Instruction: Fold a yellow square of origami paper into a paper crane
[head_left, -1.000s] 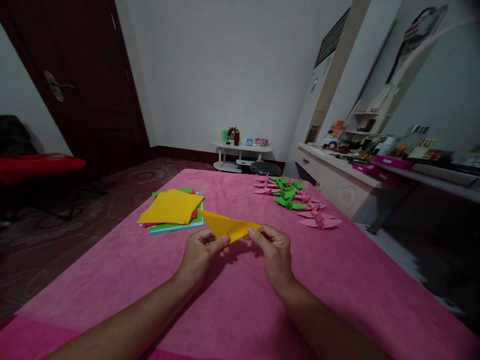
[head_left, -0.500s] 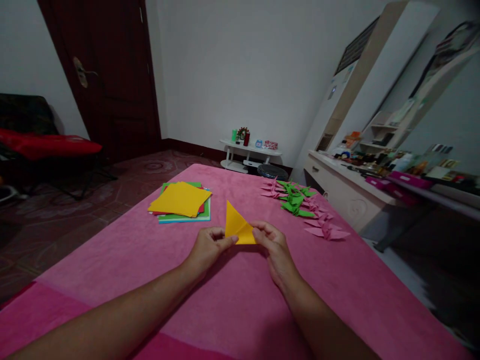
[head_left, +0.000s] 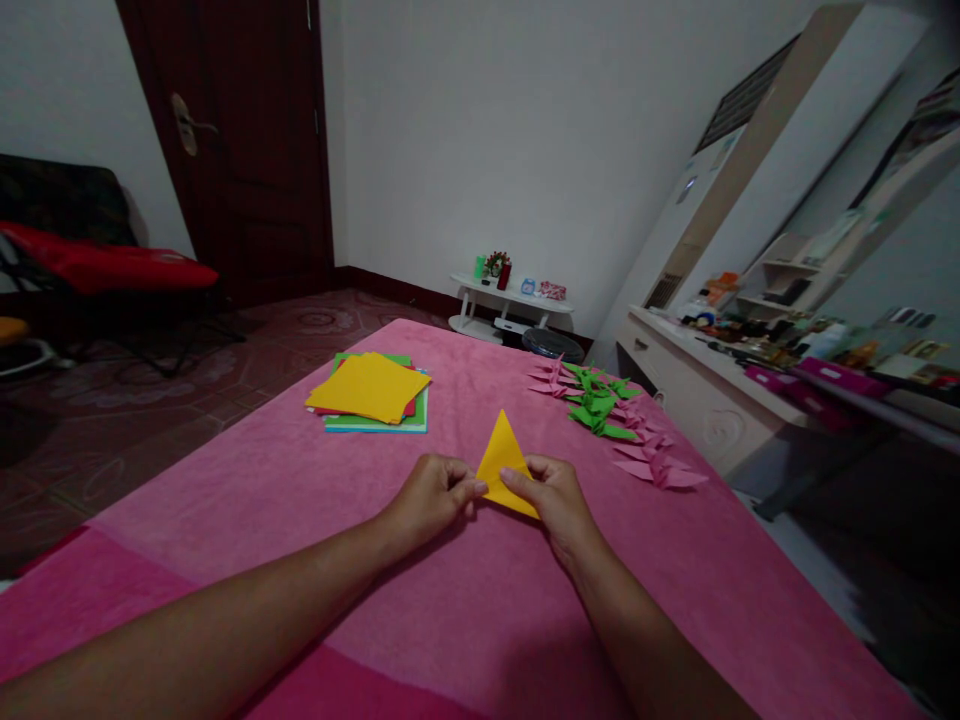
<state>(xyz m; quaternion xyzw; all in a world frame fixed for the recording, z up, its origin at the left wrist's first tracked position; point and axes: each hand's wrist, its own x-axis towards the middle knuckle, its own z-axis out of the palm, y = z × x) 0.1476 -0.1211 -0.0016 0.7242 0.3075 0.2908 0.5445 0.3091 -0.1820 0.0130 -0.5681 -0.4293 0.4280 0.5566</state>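
A yellow sheet of origami paper, folded into a triangle, is held between both hands just above the pink cloth, its point away from me. My left hand pinches the left corner between thumb and fingers. Across the paper's right part lies the thumb of my right hand, with the fingers behind it, partly hidden. A stack of square coloured paper, yellow on top with green, red, white and blue edges below, lies beyond my left hand. Folded paper cranes, green and pink, sit in a cluster on the right.
The pink cloth covers the surface in front of me. A dresser crowded with bottles and boxes stands along the right. Behind the far edge is a low white shelf with small items. A red-covered chair and a dark door are left.
The folded yellow paper has turned, its point now further right and more central over its base. My right thumb has moved onto its face. The view has shifted slightly.
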